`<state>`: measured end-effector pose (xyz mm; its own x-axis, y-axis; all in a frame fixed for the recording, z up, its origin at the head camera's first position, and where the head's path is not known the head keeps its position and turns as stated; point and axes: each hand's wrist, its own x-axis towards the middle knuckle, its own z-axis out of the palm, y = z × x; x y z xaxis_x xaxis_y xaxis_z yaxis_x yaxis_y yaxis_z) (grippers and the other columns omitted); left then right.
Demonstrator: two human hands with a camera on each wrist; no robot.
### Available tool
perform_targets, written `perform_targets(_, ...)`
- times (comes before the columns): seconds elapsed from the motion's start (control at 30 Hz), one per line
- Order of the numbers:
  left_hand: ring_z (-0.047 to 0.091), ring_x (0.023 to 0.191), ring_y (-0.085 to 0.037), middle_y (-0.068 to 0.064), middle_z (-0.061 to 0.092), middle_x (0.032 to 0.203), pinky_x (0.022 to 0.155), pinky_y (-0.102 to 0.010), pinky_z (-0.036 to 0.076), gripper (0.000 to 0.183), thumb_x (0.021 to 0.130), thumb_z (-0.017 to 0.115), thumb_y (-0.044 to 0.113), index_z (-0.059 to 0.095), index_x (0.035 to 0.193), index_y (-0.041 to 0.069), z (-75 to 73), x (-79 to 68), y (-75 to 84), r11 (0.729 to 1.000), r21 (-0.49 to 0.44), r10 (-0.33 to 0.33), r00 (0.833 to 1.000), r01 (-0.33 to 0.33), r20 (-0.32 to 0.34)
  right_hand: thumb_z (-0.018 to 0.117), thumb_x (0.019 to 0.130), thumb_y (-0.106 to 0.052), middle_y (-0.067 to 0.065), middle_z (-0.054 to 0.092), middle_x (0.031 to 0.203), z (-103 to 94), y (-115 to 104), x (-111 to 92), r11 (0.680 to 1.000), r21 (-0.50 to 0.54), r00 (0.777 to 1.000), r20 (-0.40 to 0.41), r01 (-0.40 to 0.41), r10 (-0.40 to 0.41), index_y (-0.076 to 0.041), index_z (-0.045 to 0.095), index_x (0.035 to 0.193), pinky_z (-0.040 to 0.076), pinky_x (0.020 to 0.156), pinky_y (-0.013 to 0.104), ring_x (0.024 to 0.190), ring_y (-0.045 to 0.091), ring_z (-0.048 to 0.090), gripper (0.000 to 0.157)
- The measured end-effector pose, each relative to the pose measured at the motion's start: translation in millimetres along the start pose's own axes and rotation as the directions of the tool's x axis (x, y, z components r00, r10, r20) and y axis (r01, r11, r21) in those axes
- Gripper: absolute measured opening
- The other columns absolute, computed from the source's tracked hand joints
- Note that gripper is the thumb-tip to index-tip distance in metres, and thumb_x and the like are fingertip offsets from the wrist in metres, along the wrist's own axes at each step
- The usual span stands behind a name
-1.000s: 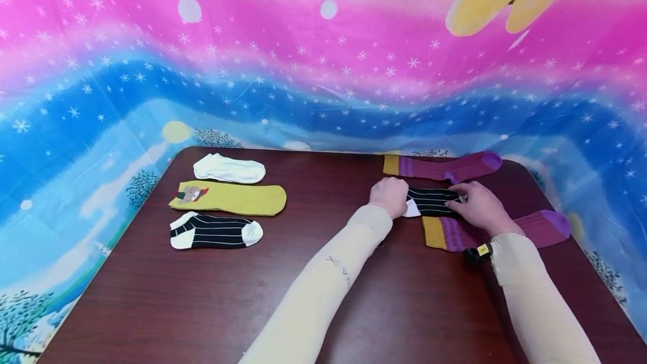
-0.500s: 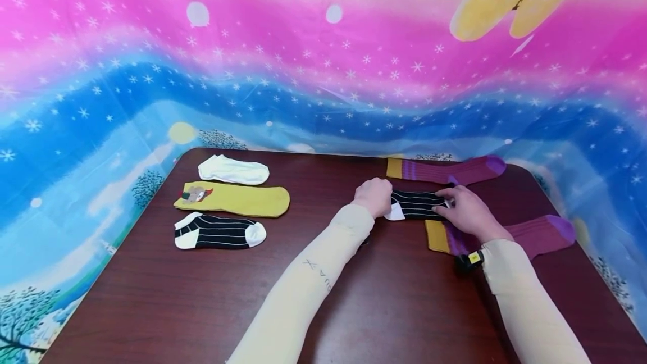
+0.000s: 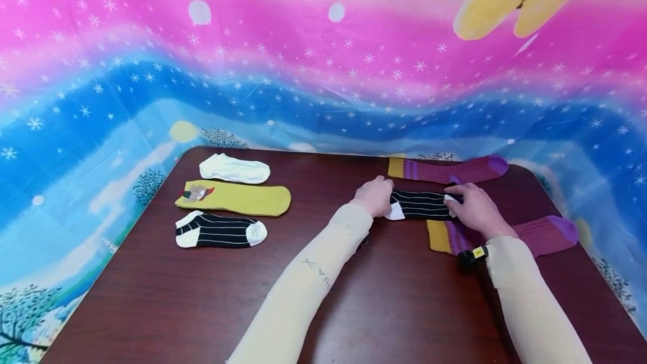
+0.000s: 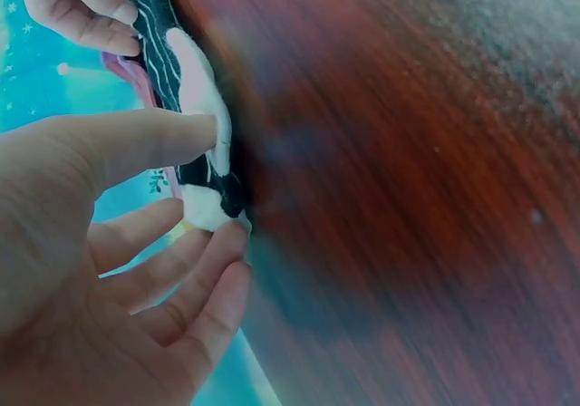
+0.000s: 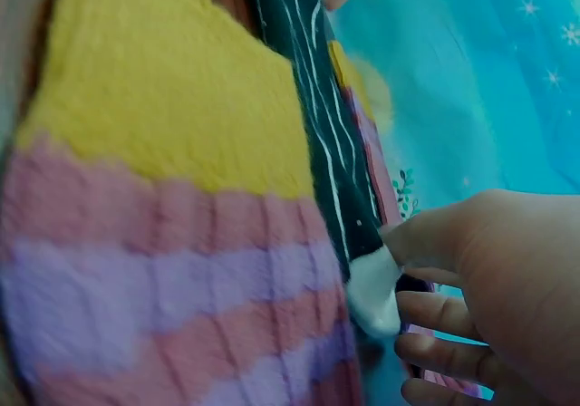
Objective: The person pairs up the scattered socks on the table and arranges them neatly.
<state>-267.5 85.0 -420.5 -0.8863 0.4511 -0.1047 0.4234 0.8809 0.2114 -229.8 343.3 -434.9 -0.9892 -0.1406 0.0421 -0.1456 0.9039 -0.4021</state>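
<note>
A black ankle sock with thin white stripes lies stretched between both hands on the brown table. My left hand pinches its opening end, thumb on the white part and fingers curled at the edge, as the left wrist view shows. At the other end, the thumb and fingers of my right hand pinch the white toe. One purple sock with a yellow cuff lies behind the striped sock. Another purple sock lies in front, partly hidden beneath the right hand and wrist.
On the left side of the table lie a white ankle sock, a mustard sock with an animal picture and a second black striped sock. A printed cloth hangs behind the table.
Both hands have drawn the striped sock left, away from the purple socks. Since half a second ago, the right hand has shifted slightly right along it, and more of the white toe shows.
</note>
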Motion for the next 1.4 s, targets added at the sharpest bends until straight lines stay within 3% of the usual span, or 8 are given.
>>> perform_targets(0.13,0.056,0.104,-0.013,-0.001,0.059,0.127,0.081,-0.031,0.051,0.047,0.092,0.072,0.022,0.062,0.138,0.019,-0.6,0.9,-3.6,1.000,-0.025,0.009,1.000,-0.009,0.021,0.067,0.099,-0.016,0.033,0.055,0.125,-2.8,3.1,3.0,1.000,-0.001,1.000,0.026,-0.016,0.016,0.008,0.059,0.134,0.043,0.093,0.066,0.112,0.050,0.054,0.043)
perform_targets(0.37,0.052,0.095,-0.013,0.001,0.060,0.112,0.076,-0.030,0.047,0.020,0.094,0.070,0.019,0.070,0.114,0.016,-0.5,4.1,-7.0,0.997,-0.078,-0.015,0.997,0.020,0.070,0.067,0.098,-0.014,0.016,0.066,0.095,-3.0,-5.6,8.2,0.997,-0.004,0.996,0.046,-0.075,0.075,0.006,0.065,0.123,0.050,0.071,0.048,0.078,0.028,0.061,0.033)
perform_targets(0.7,0.050,0.095,-0.013,-0.001,0.061,0.107,0.077,-0.026,0.044,0.006,0.094,0.069,0.017,0.073,0.097,0.013,-2.5,1.1,-7.3,0.995,-0.093,-0.012,0.996,0.020,0.085,0.064,0.098,-0.014,0.009,0.067,0.082,-1.0,-8.3,5.7,0.993,-0.010,0.992,0.044,-0.120,0.121,0.006,0.065,0.112,0.051,0.076,0.053,0.072,0.025,0.063,0.024)
perform_targets(0.83,0.046,0.093,-0.012,0.002,0.056,0.098,0.075,-0.026,0.043,0.012,0.094,0.068,0.014,0.071,0.082,0.018,-1.6,0.1,-7.6,0.996,-0.090,0.006,0.997,0.001,0.076,0.062,0.099,-0.015,0.006,0.065,0.077,-1.2,-6.8,6.4,0.990,0.000,0.988,0.070,-0.138,0.138,0.007,0.065,0.112,0.050,0.074,0.051,0.072,0.024,0.061,0.026)
perform_targets(0.97,0.041,0.081,-0.012,0.004,0.041,0.081,0.070,-0.028,0.039,0.029,0.094,0.064,0.010,0.051,0.070,0.018,-1.1,-1.7,-7.3,0.992,-0.129,0.018,0.997,-0.008,0.072,0.063,0.099,-0.015,0.006,0.065,0.075,-0.9,-5.1,5.9,0.991,0.005,0.988,0.069,-0.137,0.137,0.007,0.065,0.109,0.050,0.077,0.053,0.072,0.026,0.061,0.025)
perform_targets(1.1,0.045,0.080,-0.009,0.010,0.047,0.083,0.074,-0.027,0.040,0.021,0.095,0.064,0.013,0.052,0.080,0.020,-0.1,-3.2,-7.1,0.987,-0.161,0.019,0.997,-0.007,0.068,0.062,0.099,-0.014,0.005,0.065,0.075,0.3,-4.2,5.0,0.990,0.014,0.988,0.062,-0.142,0.141,0.005,0.063,0.107,0.049,0.078,0.055,0.072,0.026,0.061,0.021)
perform_targets(1.2,0.055,0.091,-0.007,0.013,0.063,0.101,0.082,-0.028,0.043,0.008,0.095,0.067,0.017,0.064,0.099,0.022,1.7,-3.6,-7.1,0.992,-0.124,0.011,0.999,-0.006,0.045,0.061,0.099,-0.014,0.008,0.065,0.076,1.1,-5.2,5.0,0.988,0.036,0.987,0.052,-0.152,0.150,0.003,0.059,0.106,0.048,0.076,0.052,0.072,0.027,0.061,0.018)
perform_targets(1.4,0.061,0.112,-0.013,0.007,0.067,0.125,0.094,-0.034,0.042,0.036,0.097,0.067,0.019,0.065,0.133,0.021,3.4,-4.7,-5.6,0.999,-0.012,0.047,0.998,-0.046,0.029,0.066,0.098,-0.017,0.016,0.067,0.086,-0.3,-7.2,3.4,0.983,0.037,0.983,0.000,-0.181,0.181,0.007,0.063,0.106,0.049,0.073,0.050,0.077,0.032,0.062,0.026)
